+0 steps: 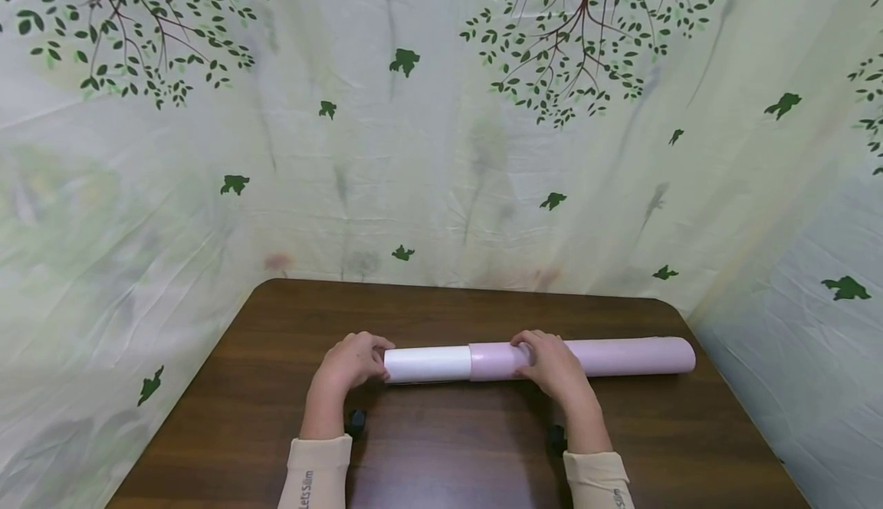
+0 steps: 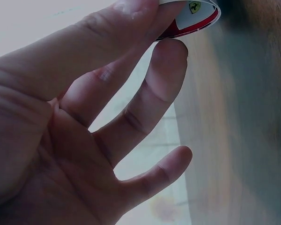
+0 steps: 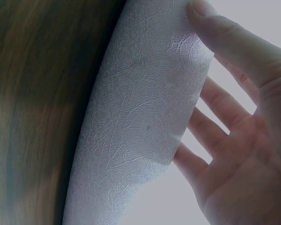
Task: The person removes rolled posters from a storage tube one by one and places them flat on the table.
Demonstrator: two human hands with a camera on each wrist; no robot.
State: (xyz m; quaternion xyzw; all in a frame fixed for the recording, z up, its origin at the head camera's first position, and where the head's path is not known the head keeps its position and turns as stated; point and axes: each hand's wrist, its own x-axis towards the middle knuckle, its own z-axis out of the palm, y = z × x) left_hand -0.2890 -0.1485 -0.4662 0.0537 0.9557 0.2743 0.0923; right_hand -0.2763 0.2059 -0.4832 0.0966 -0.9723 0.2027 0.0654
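A long pale-pink roll [image 1: 635,356] with a fine creased texture lies crosswise on the brown wooden table [image 1: 448,448]. From its left end sticks out a narrower white roll [image 1: 428,363]. My left hand [image 1: 347,365] pinches the white roll's open end with thumb and fingertips; the little finger stays apart from it. Inside that end, the left wrist view shows a red and white printed surface [image 2: 196,23] with a small yellow emblem. My right hand [image 1: 554,369] grips the pink roll near its left part, thumb on the near side and fingers over the far side.
Behind the table hangs a pale curtain [image 1: 441,149] printed with branches and green leaves, and it continues along both sides. The pink roll's right end comes close to the table's right edge. Dark wrist devices [image 1: 356,423] sit on the inner side of both wrists.
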